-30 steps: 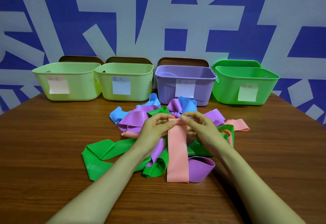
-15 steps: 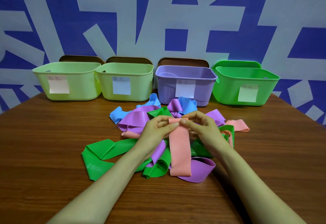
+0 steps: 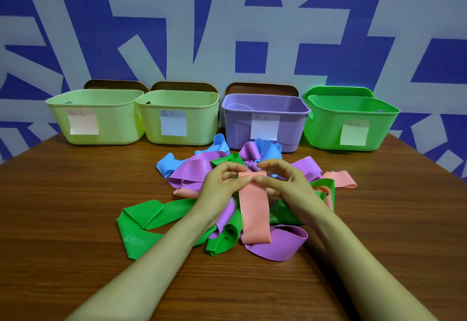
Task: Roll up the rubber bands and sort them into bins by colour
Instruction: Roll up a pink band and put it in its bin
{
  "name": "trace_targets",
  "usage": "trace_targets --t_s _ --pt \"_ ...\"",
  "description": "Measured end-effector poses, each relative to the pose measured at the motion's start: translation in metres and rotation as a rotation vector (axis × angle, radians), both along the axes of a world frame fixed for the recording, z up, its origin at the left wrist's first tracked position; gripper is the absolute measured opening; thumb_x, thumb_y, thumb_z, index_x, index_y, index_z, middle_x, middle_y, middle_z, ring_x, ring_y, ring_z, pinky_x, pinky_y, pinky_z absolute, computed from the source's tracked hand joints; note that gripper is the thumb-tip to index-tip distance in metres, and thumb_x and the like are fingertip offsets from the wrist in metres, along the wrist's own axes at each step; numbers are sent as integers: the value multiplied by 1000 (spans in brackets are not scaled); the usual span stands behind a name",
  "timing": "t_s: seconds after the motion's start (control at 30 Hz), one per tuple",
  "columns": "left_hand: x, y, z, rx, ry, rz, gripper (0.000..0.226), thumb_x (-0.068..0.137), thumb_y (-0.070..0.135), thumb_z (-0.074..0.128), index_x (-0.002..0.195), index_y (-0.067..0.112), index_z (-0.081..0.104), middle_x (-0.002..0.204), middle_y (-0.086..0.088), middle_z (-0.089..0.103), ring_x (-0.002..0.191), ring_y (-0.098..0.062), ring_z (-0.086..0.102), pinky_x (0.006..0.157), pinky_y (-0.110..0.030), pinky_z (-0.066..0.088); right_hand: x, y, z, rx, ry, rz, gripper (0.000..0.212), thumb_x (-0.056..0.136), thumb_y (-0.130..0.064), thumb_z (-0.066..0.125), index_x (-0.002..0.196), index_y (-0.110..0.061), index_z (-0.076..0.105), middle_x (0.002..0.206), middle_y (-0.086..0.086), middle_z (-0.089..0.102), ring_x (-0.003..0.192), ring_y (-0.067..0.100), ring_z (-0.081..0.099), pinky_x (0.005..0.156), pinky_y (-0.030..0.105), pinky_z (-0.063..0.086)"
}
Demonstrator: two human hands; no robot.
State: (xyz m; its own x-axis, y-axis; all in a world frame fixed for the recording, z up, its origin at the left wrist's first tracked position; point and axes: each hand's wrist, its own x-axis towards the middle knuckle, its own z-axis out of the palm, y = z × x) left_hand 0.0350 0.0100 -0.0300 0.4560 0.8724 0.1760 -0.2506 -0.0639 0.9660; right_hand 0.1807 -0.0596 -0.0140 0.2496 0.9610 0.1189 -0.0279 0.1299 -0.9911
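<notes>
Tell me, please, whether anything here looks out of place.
Nothing stands out. Four plastic bins stand upright in a row, loose rubber bands lie heaped on the wooden table, and the left hand and right hand pinch a flat salmon-pink rubber band.

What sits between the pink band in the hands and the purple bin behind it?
Head view: a curled purple rubber band and a folded blue rubber band lie between the flat pink rubber band and the purple plastic bin.
</notes>
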Motion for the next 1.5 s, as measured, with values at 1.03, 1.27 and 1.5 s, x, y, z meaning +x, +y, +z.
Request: trace_targets --t_s 1.03,1.27,1.5 --pt "-1 -4 4 -33 -33 -52 13 83 3 67 94 7 62 92 -9 74 88 -17 69 77 -23 55 5 1 -1 12 67 52 29 76 12 69 94 -11 68 92 8 72 78 20 66 67 27 55" --pt "-1 -3 3 61 17 -8 28 74 -8 71 92 11 62 100 -14 67 96 -20 64 89 -29 52 3 4 -3 -58 -50 6 14 88 -24 65 92 -10 65 66 -4 58 56 5 47 51 13 40" --pt "2 -7 3 -112 -6 -69 23 82 -1 67 101 7 57 88 -10 70 76 -13 70 66 -25 57 5 8 -7 33 75 25 15 77 -24 70 83 -11 65 62 4 43 49 10 29 43 17 24"
